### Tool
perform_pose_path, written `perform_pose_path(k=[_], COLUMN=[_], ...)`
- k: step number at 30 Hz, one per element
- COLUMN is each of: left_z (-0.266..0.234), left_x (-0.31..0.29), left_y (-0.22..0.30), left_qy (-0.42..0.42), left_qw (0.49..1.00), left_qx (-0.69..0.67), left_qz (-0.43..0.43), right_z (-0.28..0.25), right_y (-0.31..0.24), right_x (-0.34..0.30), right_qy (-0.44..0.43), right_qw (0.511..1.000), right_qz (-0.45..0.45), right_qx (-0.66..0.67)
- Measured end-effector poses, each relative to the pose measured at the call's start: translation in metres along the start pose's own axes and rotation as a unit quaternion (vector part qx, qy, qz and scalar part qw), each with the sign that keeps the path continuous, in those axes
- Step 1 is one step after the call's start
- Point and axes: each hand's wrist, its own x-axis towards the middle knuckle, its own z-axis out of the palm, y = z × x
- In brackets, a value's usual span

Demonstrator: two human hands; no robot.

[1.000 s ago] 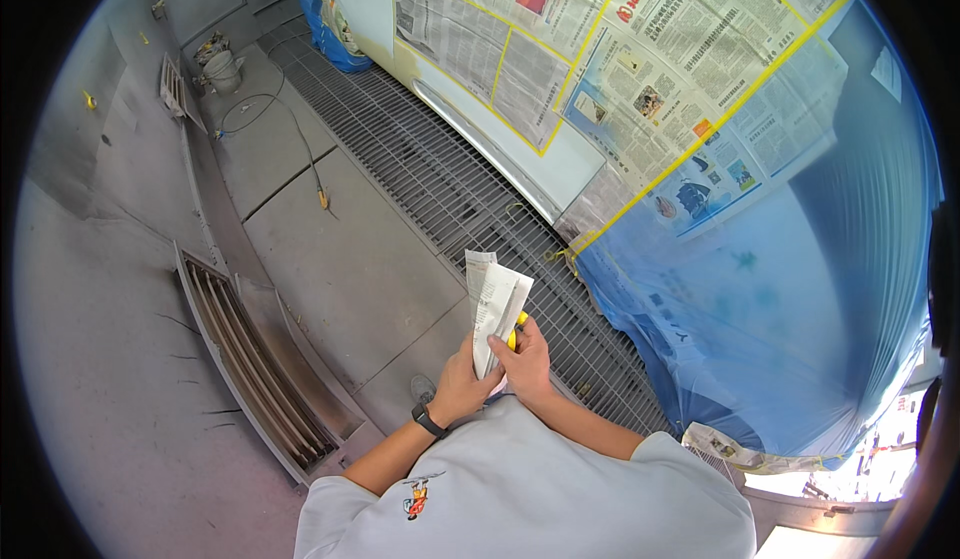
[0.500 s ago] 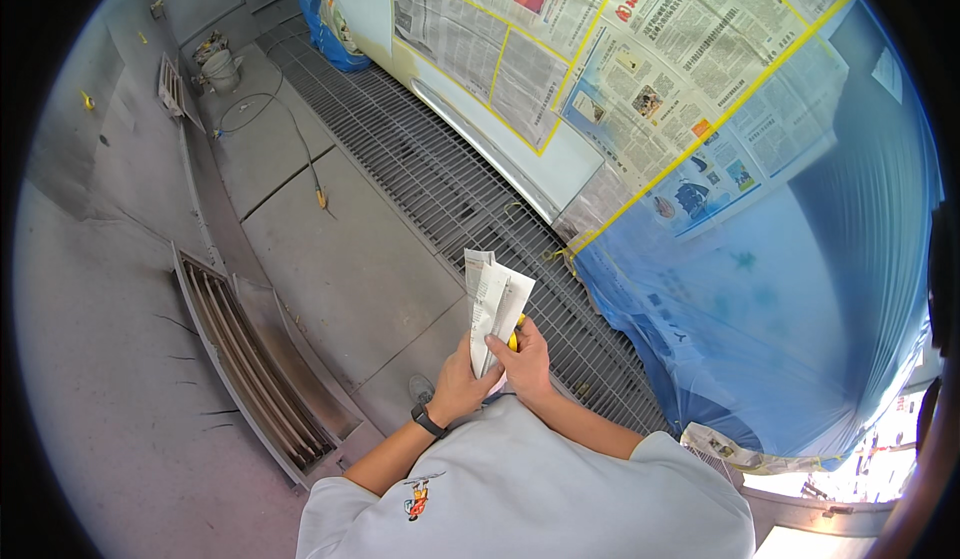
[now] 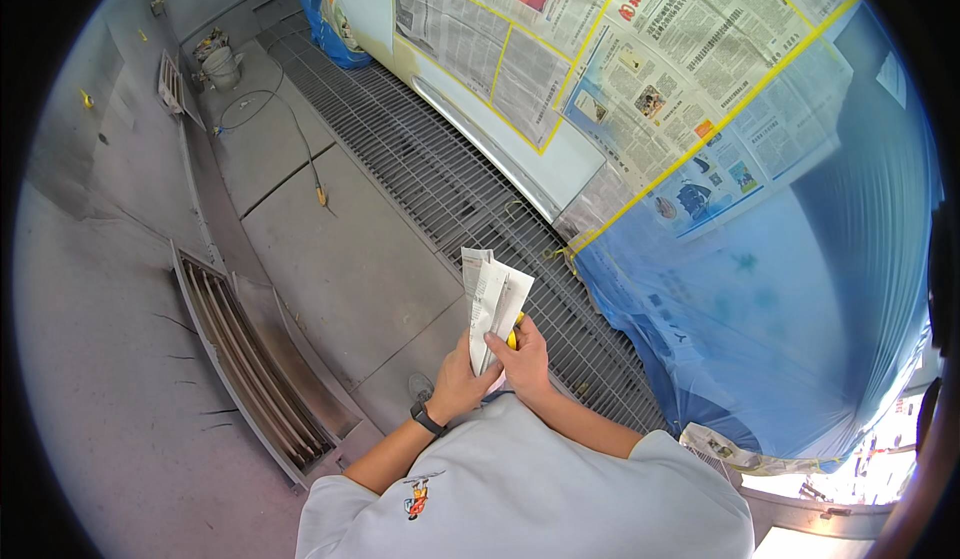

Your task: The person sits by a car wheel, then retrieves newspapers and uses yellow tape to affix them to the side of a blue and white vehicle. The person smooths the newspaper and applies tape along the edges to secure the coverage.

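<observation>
Close in front of my body, both hands grip a folded sheet of newspaper (image 3: 497, 304). My left hand (image 3: 462, 379) is closed round its lower left side. My right hand (image 3: 525, 364) holds the lower right side, its thumb pressed on the paper. A yellow object (image 3: 515, 333), perhaps a roll of masking tape, shows between the paper and my right fingers; most of it is hidden. Ahead and to the right stands a vehicle body, masked with newspaper sheets (image 3: 690, 79), yellow tape (image 3: 722, 117) and blue plastic film (image 3: 770, 289).
A metal floor grating (image 3: 440, 179) runs alongside the vehicle. On the grey floor at the left lie a hose (image 3: 300, 139) and a bucket (image 3: 222, 69). A slatted metal vent (image 3: 255, 369) sticks out from the left wall.
Almost nothing differs. The folded newspaper and my hands have shifted very slightly left; my grip is the same.
</observation>
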Motion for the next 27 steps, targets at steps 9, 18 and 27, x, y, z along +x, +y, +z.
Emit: perform_pose_path(k=[9, 18, 27], left_z=[-0.0029, -0.0069, -0.0006], left_x=[0.0026, 0.0034, 0.0088], left_y=[0.0013, 0.0000, -0.0041], left_qy=[0.000, -0.002, 0.022], left_qw=[1.000, 1.000, 0.999], left_qx=[0.010, 0.007, 0.006], left_qz=[0.011, 0.019, 0.041], right_z=[0.0013, 0.0070, 0.0038], right_y=[-0.0005, -0.0039, -0.0069], right_x=[0.0027, 0.0019, 0.0083], right_qy=[-0.010, -0.005, 0.002], right_qw=[1.000, 1.000, 0.999], right_qz=[0.008, 0.008, 0.023], right_qx=[0.008, 0.010, -0.031])
